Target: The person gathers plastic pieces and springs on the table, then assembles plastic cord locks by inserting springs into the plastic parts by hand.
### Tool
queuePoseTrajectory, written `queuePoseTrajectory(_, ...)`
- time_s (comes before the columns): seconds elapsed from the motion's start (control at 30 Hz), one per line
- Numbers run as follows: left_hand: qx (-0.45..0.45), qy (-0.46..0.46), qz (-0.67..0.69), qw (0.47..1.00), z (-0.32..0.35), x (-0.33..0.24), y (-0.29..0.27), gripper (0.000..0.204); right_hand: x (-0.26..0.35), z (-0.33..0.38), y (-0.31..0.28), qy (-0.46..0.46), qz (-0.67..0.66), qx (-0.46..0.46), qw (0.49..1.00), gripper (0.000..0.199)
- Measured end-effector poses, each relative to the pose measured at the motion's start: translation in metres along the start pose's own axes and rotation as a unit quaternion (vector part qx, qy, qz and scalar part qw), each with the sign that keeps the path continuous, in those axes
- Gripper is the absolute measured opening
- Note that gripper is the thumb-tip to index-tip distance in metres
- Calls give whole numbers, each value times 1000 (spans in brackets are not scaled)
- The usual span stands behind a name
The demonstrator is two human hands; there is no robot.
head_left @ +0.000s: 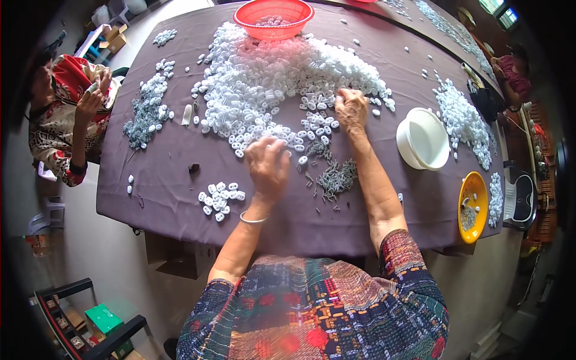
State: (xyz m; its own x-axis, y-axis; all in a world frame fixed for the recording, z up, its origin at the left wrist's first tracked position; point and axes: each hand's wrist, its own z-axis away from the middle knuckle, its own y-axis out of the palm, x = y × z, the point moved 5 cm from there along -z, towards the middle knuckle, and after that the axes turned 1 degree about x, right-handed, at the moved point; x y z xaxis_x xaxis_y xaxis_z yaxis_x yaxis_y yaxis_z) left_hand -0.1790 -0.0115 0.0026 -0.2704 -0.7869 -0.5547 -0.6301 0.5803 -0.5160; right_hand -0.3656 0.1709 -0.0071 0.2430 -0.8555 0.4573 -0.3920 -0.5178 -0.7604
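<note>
A large heap of small white oval plastic pieces with two holes each (pixel 249 90) covers the far middle of the cloth-covered table (pixel 162 192). At the heap's right edge is my right hand (pixel 353 109), its fingers curled together; what they pinch, if anything, is hidden. My left hand (pixel 268 165) is over the heap's near edge, blurred, with its fingertips beside the nearest pieces. Small grey pins (pixel 337 177) lie in a loose pile between my forearms. Left of my left wrist sits a small group of white pieces (pixel 221 199).
A red basket (pixel 275 31) stands behind the heap. To the right are a white tub (pixel 422 139), an orange bowl (pixel 473 207) and another white heap (pixel 462 117). People sit at the left (pixel 66 114) and far right (pixel 515 75). More grey pins (pixel 141 123) lie at left.
</note>
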Motion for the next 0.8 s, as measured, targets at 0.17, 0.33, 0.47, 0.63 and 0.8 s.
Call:
queuePoseTrajectory(0.17, 111, 50, -42, 992, -4, -11, 20, 25, 0, -9, 25, 88, 52, 38, 994, 29)
queuePoseTrajectory(0.33, 139, 38, -114, 983, -21, 3, 31, 22, 41, -9, 49, 46, 43, 46, 997, 36)
queuePoseTrajectory(0.47, 69, 18, -186, 980, -27, 29, 24, 18, 65, -1, 63, 72, -1, 90, 993, 33)
queuePoseTrajectory(0.63, 45, -60, -183, 980, -20, 18, 8, 34, 98, 27, 72, 95, -53, 90, 990, 28)
queuePoseTrajectory(0.8, 69, -49, -165, 983, 5, 23, 17, 46, 124, 61, 64, 69, -76, 102, 989, 28)
